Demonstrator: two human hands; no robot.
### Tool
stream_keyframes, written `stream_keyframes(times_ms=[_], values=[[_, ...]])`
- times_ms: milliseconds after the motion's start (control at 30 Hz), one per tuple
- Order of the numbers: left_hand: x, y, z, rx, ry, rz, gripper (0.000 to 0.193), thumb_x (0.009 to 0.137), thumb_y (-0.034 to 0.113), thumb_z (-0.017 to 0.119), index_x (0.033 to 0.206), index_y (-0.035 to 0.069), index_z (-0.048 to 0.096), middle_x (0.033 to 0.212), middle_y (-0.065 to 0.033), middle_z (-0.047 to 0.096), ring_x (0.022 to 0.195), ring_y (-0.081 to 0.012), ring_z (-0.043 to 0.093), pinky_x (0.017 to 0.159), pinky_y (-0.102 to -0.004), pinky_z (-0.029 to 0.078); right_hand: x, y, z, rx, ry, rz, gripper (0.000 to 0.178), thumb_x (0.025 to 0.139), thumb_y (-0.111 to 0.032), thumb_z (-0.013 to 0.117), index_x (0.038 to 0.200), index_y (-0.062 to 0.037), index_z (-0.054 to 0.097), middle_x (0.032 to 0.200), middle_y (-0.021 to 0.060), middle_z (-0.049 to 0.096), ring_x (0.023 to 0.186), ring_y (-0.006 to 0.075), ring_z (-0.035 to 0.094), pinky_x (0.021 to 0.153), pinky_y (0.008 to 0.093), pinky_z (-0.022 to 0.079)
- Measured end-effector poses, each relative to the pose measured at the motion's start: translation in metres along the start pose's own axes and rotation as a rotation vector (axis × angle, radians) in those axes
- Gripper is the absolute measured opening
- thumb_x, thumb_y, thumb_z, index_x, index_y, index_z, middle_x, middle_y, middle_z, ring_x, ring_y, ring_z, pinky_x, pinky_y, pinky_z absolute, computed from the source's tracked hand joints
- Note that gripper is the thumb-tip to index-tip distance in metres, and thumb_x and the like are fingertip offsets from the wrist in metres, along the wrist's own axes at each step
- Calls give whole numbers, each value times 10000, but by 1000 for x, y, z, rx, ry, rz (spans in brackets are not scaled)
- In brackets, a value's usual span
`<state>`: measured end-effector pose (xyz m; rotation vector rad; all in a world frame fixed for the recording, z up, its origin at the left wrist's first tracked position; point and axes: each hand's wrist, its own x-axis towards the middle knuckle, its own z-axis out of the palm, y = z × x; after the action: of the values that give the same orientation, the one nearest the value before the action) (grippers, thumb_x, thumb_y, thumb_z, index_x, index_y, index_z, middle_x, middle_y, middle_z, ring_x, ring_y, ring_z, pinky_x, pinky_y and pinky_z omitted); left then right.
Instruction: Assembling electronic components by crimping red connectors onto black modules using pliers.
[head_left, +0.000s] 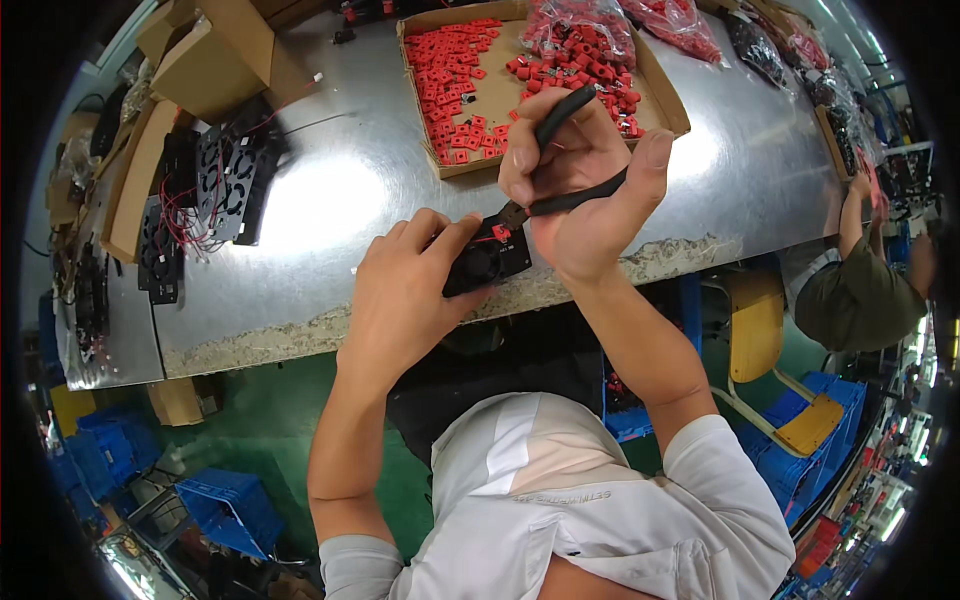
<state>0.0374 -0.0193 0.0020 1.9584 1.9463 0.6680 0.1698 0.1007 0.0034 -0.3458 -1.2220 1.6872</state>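
My left hand [408, 292] is closed on a black panel [516, 256] and holds it on the bench near its front edge. A small red part [501, 232] sits on that panel, just right of my left fingertips. My right hand [590, 190] grips black-handled pliers [560, 203], its fingers around the spread handles and the thumb standing up. The metal jaws of the pliers meet the red part; whether they clamp it is too small to tell. My left hand hides much of the panel.
A shallow cardboard tray [459, 172] with many red pieces lies beyond my hands. Black fan panels [240, 170] with red wires lie at left, beside a cardboard box [215, 65]. At right are a yellow chair [757, 325] and another person [862, 290] at the bench.
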Motion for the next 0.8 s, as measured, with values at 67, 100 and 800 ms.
stream_keyframes(times_ms=[67, 100, 800], values=[[1, 0, 0, 15, -4, 3, 605, 656, 215, 833, 1213, 88, 631, 991, -97, 600, 896, -316, 605, 772, -414, 499, -3, -2, 1, -5, 22, 14, 955, 804, -879, 277, 1044, 6, 545, 754, 104, 517, 588, 180, 442, 534, 322, 368], [3, -3, 0, -72, -3, -15, 611, 644, 204, 837, 1207, 69, 642, 993, -104, 618, 896, -312, 618, 782, -394, 504, -5, -3, 2, -10, 42, 26, 951, 784, -893, 301, 1011, -1, 537, 737, 102, 502, 569, 179, 421, 520, 324, 354], [11, -16, 0, -240, -34, -37, 601, 644, 284, 870, 1169, 76, 665, 947, -114, 635, 868, -328, 635, 761, -396, 507, -35, -1, 0, 190, 23, -153, 1040, 737, -934, 304, 1165, -10, 514, 850, 138, 521, 677, 232, 492, 631, 347, 420]])
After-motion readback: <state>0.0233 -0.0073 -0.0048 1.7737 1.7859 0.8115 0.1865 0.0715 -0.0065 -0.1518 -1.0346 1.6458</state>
